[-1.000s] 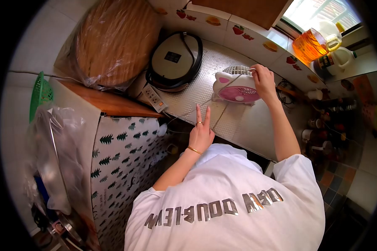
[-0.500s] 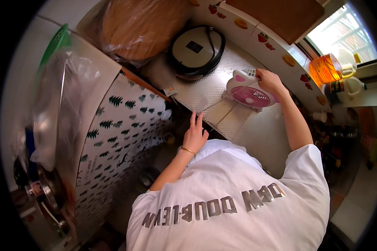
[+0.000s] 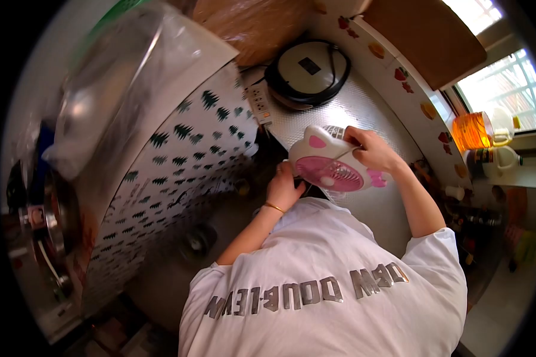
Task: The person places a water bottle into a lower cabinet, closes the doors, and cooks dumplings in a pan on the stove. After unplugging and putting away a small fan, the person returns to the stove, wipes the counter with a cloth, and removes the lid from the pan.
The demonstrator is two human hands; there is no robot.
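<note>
My right hand (image 3: 376, 150) is closed on the upper back of a small white and pink electric fan (image 3: 329, 174), which has cat-like ears and a round pink grille. The fan is tilted, its grille towards me, above the counter near its front edge. At the fan's left side is my left hand (image 3: 283, 189), with a ring and a gold bangle. Its fingers are curled in at the fan's edge and partly hidden. Something dark and thin, perhaps a cord, shows by the thumb; I cannot make out what the fingers hold.
A round black and beige electric appliance (image 3: 308, 70) stands on the silvery counter (image 3: 372, 104), near a power strip (image 3: 258, 102). On the left is a cabinet under a tree-print cover (image 3: 178, 160). An orange oil bottle (image 3: 473, 130) stands by the window.
My right hand has brought the fan left and closer to me, off its place on the counter. My left hand, spread before, has curled in at the fan's side. The view has shifted.
</note>
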